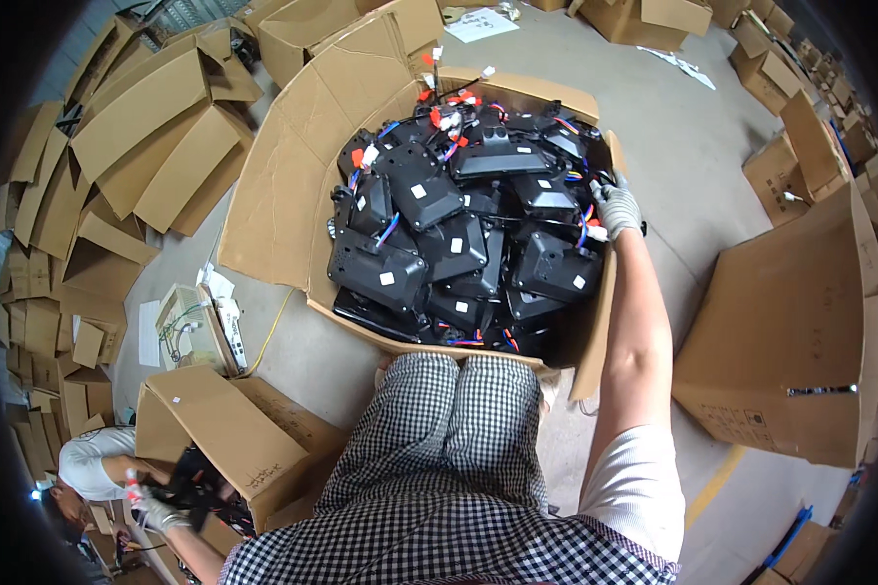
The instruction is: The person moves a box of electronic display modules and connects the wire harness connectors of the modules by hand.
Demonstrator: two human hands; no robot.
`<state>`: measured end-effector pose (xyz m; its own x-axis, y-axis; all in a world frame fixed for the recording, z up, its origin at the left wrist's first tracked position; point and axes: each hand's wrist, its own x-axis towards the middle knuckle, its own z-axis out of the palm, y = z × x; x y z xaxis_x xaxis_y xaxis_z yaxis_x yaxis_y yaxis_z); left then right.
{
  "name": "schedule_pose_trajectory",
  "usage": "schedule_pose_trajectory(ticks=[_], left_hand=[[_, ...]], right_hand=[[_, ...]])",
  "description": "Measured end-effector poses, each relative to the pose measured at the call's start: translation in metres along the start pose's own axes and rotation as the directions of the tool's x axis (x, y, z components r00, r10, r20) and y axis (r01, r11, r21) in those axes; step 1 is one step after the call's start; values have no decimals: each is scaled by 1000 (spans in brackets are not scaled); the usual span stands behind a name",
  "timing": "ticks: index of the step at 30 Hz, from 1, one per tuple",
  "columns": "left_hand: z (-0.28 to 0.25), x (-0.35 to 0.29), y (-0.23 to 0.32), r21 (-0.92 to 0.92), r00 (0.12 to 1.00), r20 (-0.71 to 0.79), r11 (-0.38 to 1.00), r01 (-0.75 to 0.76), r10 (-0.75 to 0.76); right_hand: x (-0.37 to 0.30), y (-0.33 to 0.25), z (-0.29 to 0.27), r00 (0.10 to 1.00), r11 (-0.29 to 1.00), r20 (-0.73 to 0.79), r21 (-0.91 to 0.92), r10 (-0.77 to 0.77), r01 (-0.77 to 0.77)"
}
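Note:
A large open cardboard box (566, 86) in front of me is heaped with black plastic units (456, 246), which carry small white labels, coloured wires and red and white connectors. My right hand (618, 207), in a whitish glove, is at the box's right edge. Its fingers are curled over the outermost units and wires, and what they grip is hidden. At the lower left, my gloved left hand (158, 509) is beside dark parts (205, 492) at the mouth of another cardboard box (219, 434). Something red shows at its fingertips, but the fingers are too blurred to read.
A co-worker (98, 466) in a white top bends close to my left hand. Empty-looking cartons (146, 127) are stacked along the left. A tall carton (780, 322) stands to the right. A clear bin (187, 327) with wires and a yellow cord (271, 331) lie left of the full box.

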<state>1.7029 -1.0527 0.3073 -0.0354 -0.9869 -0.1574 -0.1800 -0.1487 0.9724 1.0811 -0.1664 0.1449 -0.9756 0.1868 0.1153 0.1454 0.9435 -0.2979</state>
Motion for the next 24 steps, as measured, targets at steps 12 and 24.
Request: schedule_pose_trajectory(ticks=[12, 24], left_hand=[[90, -22, -151, 326, 959, 274, 945, -23, -71], [271, -329, 39, -98, 156, 935, 652, -752, 320]], right_hand=[[-60, -36, -92, 962, 957, 240, 221, 132, -187], [-282, -171, -211, 618, 667, -472, 81, -629, 740]])
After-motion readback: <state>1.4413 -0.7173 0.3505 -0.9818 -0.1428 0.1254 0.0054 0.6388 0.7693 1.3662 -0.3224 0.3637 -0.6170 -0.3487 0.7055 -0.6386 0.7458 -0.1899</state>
